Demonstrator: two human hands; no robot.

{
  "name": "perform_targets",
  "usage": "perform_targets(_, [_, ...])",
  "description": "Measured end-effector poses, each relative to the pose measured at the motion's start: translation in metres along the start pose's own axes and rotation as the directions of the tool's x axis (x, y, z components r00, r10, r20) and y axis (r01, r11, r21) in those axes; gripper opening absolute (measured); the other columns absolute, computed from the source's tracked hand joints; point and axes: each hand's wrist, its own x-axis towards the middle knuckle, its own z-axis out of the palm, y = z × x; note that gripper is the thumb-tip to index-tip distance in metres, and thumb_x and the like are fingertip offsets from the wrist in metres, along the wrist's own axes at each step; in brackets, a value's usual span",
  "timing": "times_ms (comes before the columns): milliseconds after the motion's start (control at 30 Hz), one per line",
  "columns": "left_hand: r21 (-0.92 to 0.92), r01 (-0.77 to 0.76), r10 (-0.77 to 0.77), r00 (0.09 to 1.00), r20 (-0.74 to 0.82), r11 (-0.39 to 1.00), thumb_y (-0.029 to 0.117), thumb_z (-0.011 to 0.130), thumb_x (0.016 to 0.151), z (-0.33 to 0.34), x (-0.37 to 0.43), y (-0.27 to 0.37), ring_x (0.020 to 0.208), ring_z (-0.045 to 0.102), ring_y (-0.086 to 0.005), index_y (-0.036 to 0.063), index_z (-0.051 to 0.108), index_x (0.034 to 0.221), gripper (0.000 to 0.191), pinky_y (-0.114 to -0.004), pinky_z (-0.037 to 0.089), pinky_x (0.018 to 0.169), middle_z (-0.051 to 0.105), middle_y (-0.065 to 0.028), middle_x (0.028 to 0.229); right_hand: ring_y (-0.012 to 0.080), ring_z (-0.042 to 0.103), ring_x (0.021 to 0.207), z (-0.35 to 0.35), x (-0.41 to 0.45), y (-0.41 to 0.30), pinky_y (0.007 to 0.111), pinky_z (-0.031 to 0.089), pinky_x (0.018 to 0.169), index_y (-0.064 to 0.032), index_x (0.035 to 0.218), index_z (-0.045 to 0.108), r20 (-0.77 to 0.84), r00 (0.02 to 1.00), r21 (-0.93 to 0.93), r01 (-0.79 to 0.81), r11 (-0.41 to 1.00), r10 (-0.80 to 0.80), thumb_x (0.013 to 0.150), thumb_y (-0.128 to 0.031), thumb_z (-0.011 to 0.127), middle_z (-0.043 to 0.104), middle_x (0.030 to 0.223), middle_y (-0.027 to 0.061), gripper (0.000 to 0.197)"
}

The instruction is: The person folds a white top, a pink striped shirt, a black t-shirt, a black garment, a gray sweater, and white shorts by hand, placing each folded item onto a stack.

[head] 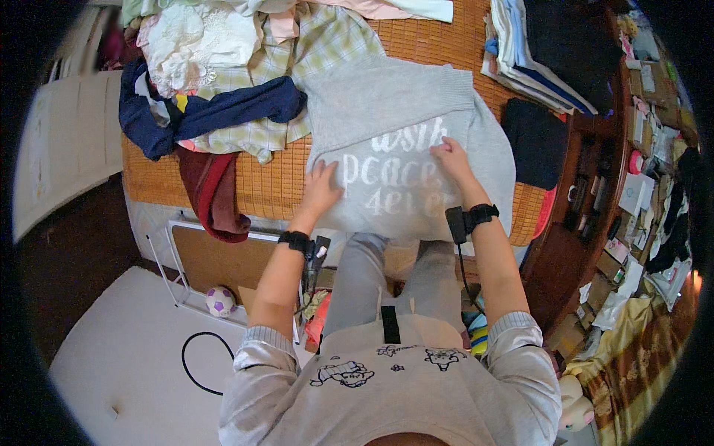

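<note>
A light grey knitted sweater (pixel 390 95) with white lettering lies spread on a woven bamboo mat (pixel 268 192); one sleeve is folded across it. My left hand (pixel 323 187) rests at the sweater's left edge, fingers apart. On the right, my right hand (pixel 453 159) touches the lettered part, thumb and forefinger near each other; whether cloth is pinched between them cannot be told. Left of the sweater lie a navy garment (pixel 234 108), a green plaid shirt (pixel 329 42) and a white lace garment (pixel 203 39) in a heap. A dark red garment (pixel 215 189) hangs over the mat's edge.
Folded clothes (pixel 521 61) are stacked at the upper right, with a folded black garment (pixel 532 142) nearer. Below the mat's left part stand a white-framed board (pixel 215 256) and a purple and white ball (pixel 220 301). Cluttered shelves (pixel 636 189) line the right side.
</note>
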Motion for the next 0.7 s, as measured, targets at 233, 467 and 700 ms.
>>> perform_targets(233, [0.006,0.002,-0.002,1.000,-0.026,1.000,0.014,0.061,0.065,0.016,0.007,-0.009,0.113,0.030,-0.0400,0.0141,0.034,0.126,0.066,-0.042,0.030,0.094,0.020,-0.0228,0.131,0.0123,0.048,0.060,0.018,0.046,-0.034,0.022,0.040,0.056,-0.0056,0.084,0.048,-0.050,0.970,0.878,-0.072,0.474,0.240,0.076,-0.023,0.061,0.049,0.068,0.0031,0.023])
perform_targets(467, [-0.024,0.059,-0.061,0.993,-0.105,0.998,0.014,0.060,0.064,0.018,0.020,-0.014,0.110,0.032,-0.0400,-0.0006,0.029,0.125,0.070,-0.040,0.033,0.092,0.023,-0.0255,0.123,0.0152,0.050,0.069,0.007,0.060,-0.029,0.028,0.041,0.068,-0.0042,0.087,0.048,0.088,0.973,0.964,-0.137,0.229,0.212,0.078,-0.018,0.058,0.052,0.081,0.0052,0.019])
perform_targets(700, [-0.097,0.095,-0.102,0.992,-0.068,0.991,0.016,0.062,0.061,0.016,0.022,-0.018,0.109,0.032,-0.0409,-0.0035,0.033,0.122,0.070,-0.039,0.029,0.094,0.027,-0.0254,0.119,0.0244,0.052,0.083,-0.007,-0.005,-0.022,0.038,0.040,0.080,-0.0002,0.086,0.050,-0.092,0.994,0.995,0.091,0.028,0.053,0.070,-0.012,0.047,0.051,0.091,0.0101,0.020])
